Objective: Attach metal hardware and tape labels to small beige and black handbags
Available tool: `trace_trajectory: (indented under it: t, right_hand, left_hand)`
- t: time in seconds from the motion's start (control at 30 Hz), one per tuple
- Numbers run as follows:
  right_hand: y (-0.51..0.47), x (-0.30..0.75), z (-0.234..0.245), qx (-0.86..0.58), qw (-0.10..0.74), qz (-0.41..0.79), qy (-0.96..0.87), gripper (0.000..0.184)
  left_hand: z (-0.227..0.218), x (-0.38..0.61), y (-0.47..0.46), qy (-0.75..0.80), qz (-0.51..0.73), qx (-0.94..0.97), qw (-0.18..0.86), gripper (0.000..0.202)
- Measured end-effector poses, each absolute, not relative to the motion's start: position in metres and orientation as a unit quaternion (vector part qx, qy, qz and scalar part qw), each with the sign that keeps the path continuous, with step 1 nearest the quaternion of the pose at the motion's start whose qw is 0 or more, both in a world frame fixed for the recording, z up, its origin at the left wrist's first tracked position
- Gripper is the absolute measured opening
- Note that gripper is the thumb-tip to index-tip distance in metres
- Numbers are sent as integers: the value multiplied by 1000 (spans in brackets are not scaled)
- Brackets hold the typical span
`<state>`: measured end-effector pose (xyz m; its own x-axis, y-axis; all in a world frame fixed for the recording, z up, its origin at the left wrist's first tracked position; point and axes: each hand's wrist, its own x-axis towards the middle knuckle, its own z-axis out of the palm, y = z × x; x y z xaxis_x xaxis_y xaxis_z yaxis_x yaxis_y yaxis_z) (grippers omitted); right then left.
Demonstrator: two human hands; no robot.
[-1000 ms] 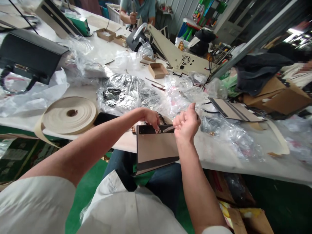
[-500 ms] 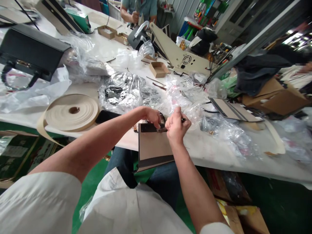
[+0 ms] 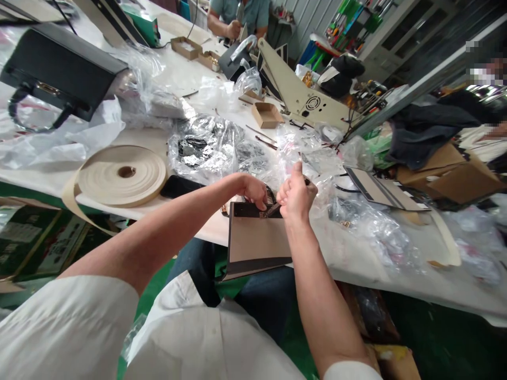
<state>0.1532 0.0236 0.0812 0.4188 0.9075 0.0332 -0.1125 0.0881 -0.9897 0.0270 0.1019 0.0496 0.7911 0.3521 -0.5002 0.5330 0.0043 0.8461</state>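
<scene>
Both hands are up at the near edge of the white worktable point(image 3: 356, 253). The left hand point(image 3: 255, 191) pinches the top black edge of a flat tan panel with black borders point(image 3: 257, 240). Its fingers curl over the edge right beside a small metal fitting point(image 3: 262, 214). The right hand point(image 3: 296, 196) is clenched in a fist, thumb up, around a slim dark metal tool point(image 3: 274, 209). The tool slants down so its tip is at that fitting.

The panel leans against the table edge, its lower end hanging over the person's blue-jeaned lap. Just left of the hands lies a flat black phone point(image 3: 180, 186), and beyond it a big flat roll of beige tape point(image 3: 122, 174). Crinkled clear plastic bags point(image 3: 206, 145) heap up behind the hands. At the far end of the table a co-worker's hand point(image 3: 232, 29) is raised, and a black leather handbag point(image 3: 59, 68) sits far left.
</scene>
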Motion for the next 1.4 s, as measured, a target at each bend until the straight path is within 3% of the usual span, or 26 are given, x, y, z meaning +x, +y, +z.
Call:
trace_trajectory:
  t: [0.2, 0.33, 0.6, 1.07, 1.27, 1.4]
  right_hand:
    - [-29, 142, 67, -483, 739, 261, -391, 72]
    - [-38, 153, 70, -443, 759, 301, -371, 73]
    - [-30, 147, 80, -459, 719, 346, -391, 77]
    - [7, 137, 77, -573, 655, 351, -345, 77]
    - [72, 134, 60, -708, 546, 392, -215, 66]
    - [43, 142, 78, -629, 597, 424, -263, 76]
  left_hand:
    - [45, 32, 105, 327, -93, 707, 620, 31]
    - [49, 34, 104, 333, -111, 713, 606, 26]
    - [50, 34, 105, 331, -111, 712, 609, 40]
    - [43, 29, 101, 311, -58, 715, 623, 30]
    - [42, 28, 99, 320, -23, 691, 648, 35]
    - [42, 31, 103, 338, -58, 700, 626, 38]
